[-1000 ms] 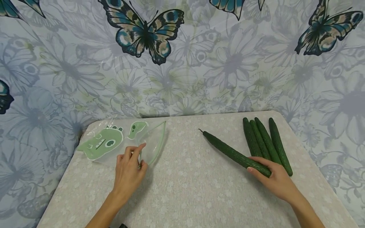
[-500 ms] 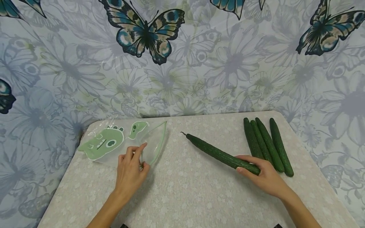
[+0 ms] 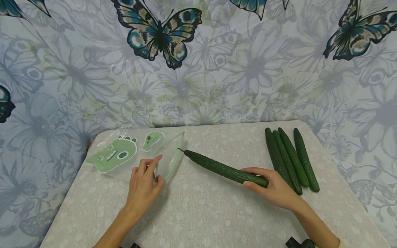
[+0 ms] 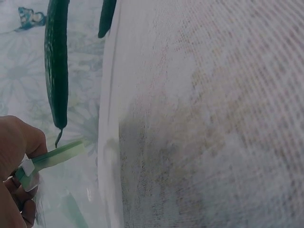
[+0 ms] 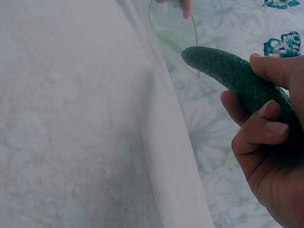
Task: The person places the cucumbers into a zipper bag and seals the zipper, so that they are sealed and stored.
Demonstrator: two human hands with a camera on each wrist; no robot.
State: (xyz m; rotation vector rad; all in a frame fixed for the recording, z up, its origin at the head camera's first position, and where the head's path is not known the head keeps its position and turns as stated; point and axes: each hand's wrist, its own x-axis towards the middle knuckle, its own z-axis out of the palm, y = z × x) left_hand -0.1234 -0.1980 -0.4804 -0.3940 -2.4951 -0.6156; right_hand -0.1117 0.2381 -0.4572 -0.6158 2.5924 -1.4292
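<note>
My right hand [image 3: 274,189] grips a long dark green cucumber [image 3: 217,167] by its near end, above the table. The cucumber's thin stem tip points left, close to the open mouth of a clear zip bag [image 3: 141,167] with green cartoon prints. My left hand [image 3: 144,186] pinches the green-edged rim of that bag and holds the mouth apart. In the left wrist view the fingers hold the green zip strip [image 4: 57,156] with a small white slider [image 4: 27,167], and the cucumber [image 4: 57,66] hangs near it. The right wrist view shows fingers curled round the cucumber [image 5: 237,76].
Several more cucumbers [image 3: 286,158] lie side by side at the right of the table [image 3: 211,213], which has a pale patterned cloth. Behind the table hangs a curtain [image 3: 204,86] printed with butterflies and flowers. A black device part [image 3: 299,243] shows at the bottom edge.
My right hand has carried the cucumber leftward, away from the other cucumbers, until its stem tip is close to the bag's mouth. The left hand holds the bag nearly still, shifting slightly right.
</note>
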